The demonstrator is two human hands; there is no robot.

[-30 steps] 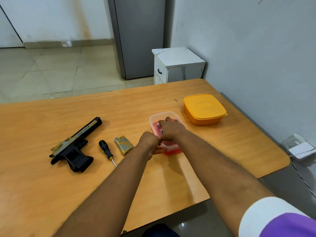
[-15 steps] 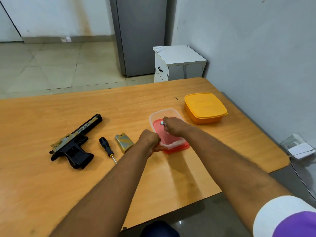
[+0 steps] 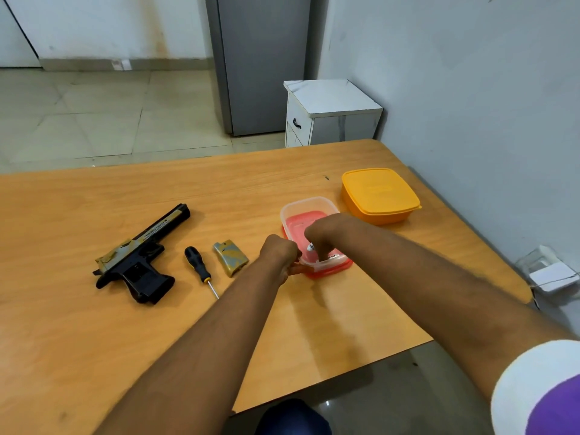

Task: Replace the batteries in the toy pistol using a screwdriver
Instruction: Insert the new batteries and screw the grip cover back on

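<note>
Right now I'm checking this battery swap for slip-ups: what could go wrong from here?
The right hand reaches into the clear container, which sits on a loose red lid; it may slide, though the left hand steadies its corner. The small battery could slip from the fingers. The battery cover and screwdriver lie loose near the left forearm and could be knocked.

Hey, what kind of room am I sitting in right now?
Probably a room in a home, perhaps a kitchen or dining area: a wooden table pushed against a painted wall, a tiled floor, and what looks like a grey fridge beside a small white cabinet.
</note>
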